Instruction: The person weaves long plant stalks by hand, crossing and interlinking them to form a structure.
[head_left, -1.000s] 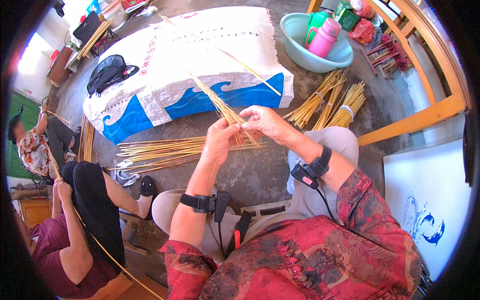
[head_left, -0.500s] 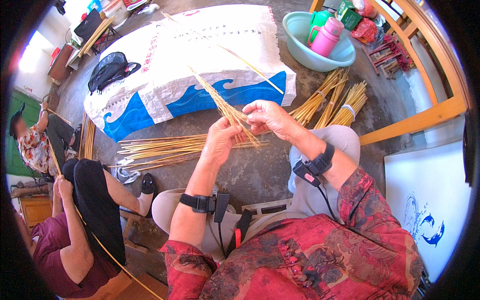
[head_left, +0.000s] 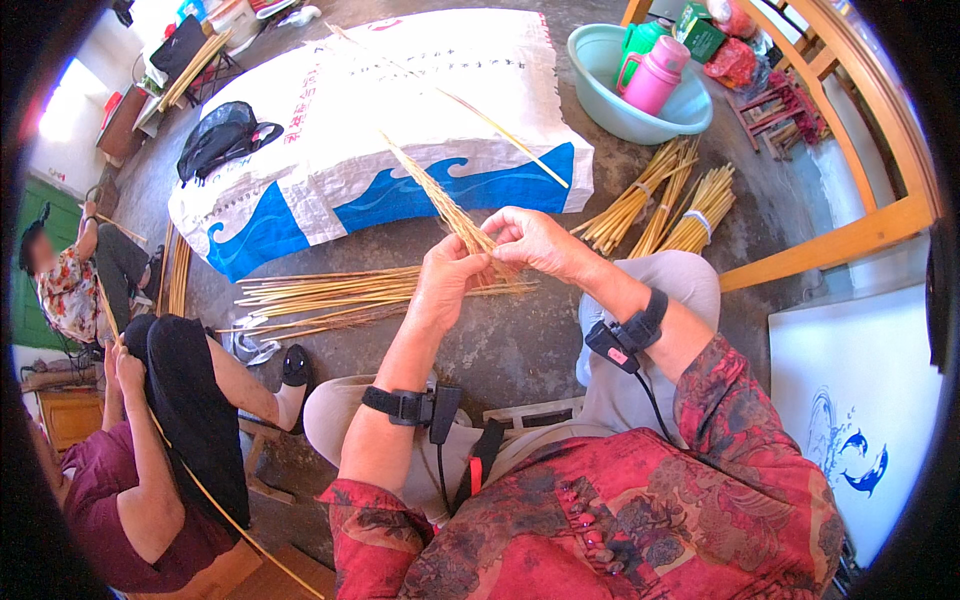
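Note:
A dried, straw-coloured broomcorn head [head_left: 437,193] slants up and away from my hands, its thin frayed branches gathered toward me and its narrow end over the sack. My left hand [head_left: 448,280] is closed round the lower part of the branches. Close against it, my right hand [head_left: 535,243] pinches the same branches, fingers bent and thumb toward the left thumb. Loose branch tips show just below the fingers, and the exact grip points are partly hidden. Beyond lies a white woven sack [head_left: 450,50] with blue wave shapes, and a single thin stalk [head_left: 505,133] rests on it.
Long stalks [head_left: 320,292] lie on the floor before my knees. Tied bundles [head_left: 700,215] are at right, near a pale green basin [head_left: 625,118] holding flasks. A wooden frame [head_left: 830,245] stands right. A co-worker [head_left: 140,480] at left holds a long stalk; another person sits farther back.
My right hand has come slightly lower and closer to my left, and its fingers have drawn in on the branches. The left hand keeps its hold, nearly still.

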